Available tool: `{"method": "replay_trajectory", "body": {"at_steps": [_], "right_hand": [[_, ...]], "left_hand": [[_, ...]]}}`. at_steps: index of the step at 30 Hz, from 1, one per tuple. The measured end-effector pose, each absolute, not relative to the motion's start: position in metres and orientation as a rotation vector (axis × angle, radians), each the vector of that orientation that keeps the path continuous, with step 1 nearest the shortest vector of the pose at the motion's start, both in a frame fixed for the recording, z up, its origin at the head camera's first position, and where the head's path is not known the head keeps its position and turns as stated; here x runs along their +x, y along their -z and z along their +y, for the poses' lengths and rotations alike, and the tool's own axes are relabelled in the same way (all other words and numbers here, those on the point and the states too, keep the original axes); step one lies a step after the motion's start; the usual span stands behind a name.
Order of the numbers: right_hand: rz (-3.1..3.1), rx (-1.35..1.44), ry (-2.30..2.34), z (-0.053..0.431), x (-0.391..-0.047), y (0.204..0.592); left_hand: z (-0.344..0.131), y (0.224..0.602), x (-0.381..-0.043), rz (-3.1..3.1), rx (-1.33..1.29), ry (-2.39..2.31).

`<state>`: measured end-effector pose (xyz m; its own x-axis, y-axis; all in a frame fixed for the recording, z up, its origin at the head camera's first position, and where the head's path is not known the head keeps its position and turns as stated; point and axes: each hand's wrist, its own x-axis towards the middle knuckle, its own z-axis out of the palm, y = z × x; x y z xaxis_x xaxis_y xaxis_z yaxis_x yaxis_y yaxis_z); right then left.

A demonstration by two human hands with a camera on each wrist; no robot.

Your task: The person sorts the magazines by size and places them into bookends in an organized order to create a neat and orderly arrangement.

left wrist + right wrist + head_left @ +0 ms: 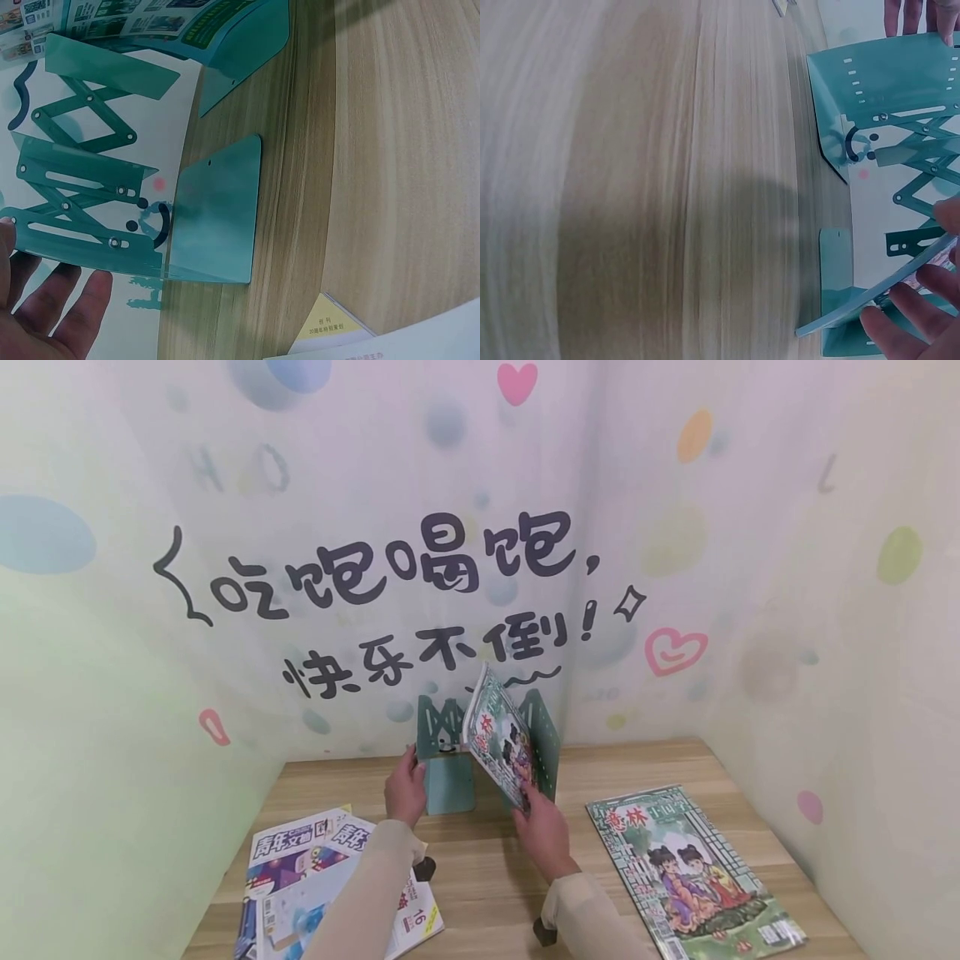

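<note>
A green metal expandable bookend stands at the back of the table, its crossed scissor bars stretched between two end panels. My left hand holds the left end panel at its edge, with the thumb on one side and fingers on the other. My right hand grips a magazine with two cartoon children on its cover, thumb and fingers on opposite sides. That magazine is tilted and stands between the end panels, close to the right one. Its lower edge shows in the right wrist view.
Several overlapping magazines lie at the table's front left, partly under my left forearm. Another magazine with a similar cartoon cover lies flat at right. A printed curtain hangs right behind the wooden tabletop.
</note>
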<state>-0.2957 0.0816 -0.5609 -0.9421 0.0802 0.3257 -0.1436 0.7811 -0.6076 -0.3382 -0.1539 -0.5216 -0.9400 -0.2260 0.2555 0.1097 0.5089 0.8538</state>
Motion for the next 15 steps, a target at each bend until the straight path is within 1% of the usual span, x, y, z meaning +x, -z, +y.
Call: {"method": "replay_trajectory", "body": {"at_steps": [8,15], "right_hand": [[-2.679,0.028,-0.948,0.0813,-0.2937,0.5621],[-2.657,0.068,-0.991,0.0866,-0.2907,0.5631]], "left_hand": [[-0.1532,0.5220,-0.3381,-2.416,0.098,1.389],[-0.1534,0.5214,-0.3378,-2.413,0.086,1.405]]}}
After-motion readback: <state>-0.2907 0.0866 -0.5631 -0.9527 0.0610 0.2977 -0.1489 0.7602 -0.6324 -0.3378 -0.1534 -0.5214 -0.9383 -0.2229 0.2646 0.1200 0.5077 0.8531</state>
